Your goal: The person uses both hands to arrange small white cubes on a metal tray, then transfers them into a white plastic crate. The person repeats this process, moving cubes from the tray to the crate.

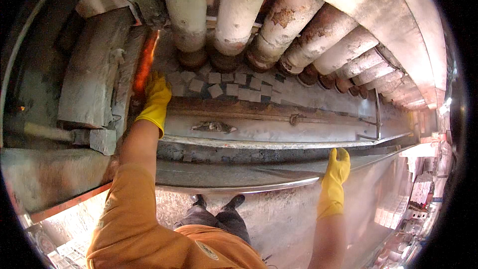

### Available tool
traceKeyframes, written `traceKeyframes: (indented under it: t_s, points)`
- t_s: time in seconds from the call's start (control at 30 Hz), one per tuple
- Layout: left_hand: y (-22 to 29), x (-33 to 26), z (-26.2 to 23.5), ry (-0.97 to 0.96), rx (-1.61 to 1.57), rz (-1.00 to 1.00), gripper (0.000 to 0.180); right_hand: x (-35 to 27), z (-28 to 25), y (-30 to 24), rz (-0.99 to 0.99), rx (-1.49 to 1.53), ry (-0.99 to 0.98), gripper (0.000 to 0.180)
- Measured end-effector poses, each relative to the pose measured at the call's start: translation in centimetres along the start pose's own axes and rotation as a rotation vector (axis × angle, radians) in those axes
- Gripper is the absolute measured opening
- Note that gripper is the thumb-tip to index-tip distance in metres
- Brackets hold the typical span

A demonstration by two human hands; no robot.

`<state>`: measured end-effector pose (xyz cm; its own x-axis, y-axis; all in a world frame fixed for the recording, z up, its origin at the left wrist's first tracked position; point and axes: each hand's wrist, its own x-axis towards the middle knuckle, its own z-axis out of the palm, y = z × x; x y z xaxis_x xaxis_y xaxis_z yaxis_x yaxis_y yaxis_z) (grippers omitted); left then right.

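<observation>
My left hand [158,94], in a yellow rubber glove, reaches forward at the left beside a narrow glowing orange opening [146,62]. Its fingers look bunched, and whatever they may hold is hidden. Just right of it, several small pale square tiles [215,90] lie scattered on a dark surface. My right hand [338,167], gloved in yellow too, hovers near the front metal ledge [279,185]. Its fingers are loosely bent, with a gap beside the thumb and nothing visible in them.
Thick whitish pipes [234,15] slant down along the far side. A hammer-like tool with a block head [103,142] rests at the left. A dark scrap [214,126] lies on the long metal shelf [274,132]. An upright metal bar [378,114] stands at right.
</observation>
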<state>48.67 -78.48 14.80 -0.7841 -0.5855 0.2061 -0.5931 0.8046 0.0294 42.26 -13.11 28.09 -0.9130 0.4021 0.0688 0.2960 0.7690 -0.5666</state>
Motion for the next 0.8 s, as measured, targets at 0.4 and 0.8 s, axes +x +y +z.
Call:
traceKeyframes:
  t_s: [0.4,0.8]
  points:
    - [0.3,-1.0,-4.4,-0.409,0.244,-0.029,0.061,0.7,-0.3,-3.4,0.032,-0.152,-0.035,0.05]
    - [-1.8,2.9,-1.7,-0.3,0.195,0.054,0.048,3.2,1.1,-7.6,0.014,-0.158,-0.075,0.046]
